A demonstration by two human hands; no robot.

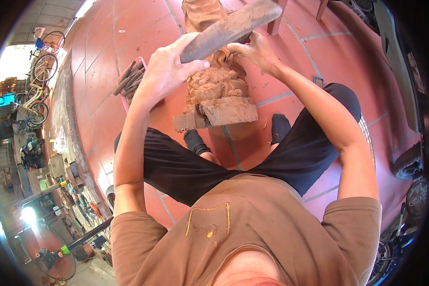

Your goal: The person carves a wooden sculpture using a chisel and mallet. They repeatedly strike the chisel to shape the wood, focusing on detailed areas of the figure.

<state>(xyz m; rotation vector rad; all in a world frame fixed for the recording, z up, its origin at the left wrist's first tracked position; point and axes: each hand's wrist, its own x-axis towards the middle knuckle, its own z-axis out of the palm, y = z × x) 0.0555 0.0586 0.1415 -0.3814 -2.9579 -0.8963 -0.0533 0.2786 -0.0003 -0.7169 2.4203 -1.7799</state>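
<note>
A carved wooden sculpture [218, 90] with a rough, lumpy surface lies on the floor between my feet, its broad base toward me. My left hand [169, 66] wraps round one end of a long, flat wooden bar [233, 29], which slants up to the right above the carving. My right hand [258, 51] is closed at the carving's right side, beyond the bar. From its fingers a thin dark tip of a carving chisel [229, 55] points at the wood; the bar hides much of the rest.
Left of the carving, a pink basket [125, 97] holds several dark tool handles. Reddish wooden legs [275, 24] stand beyond on the tiled floor [97, 62]. A small dark-framed object [319, 81] lies by my right knee. Bicycles [44, 69] and clutter line the left; vehicle wheels [407, 162] stand right.
</note>
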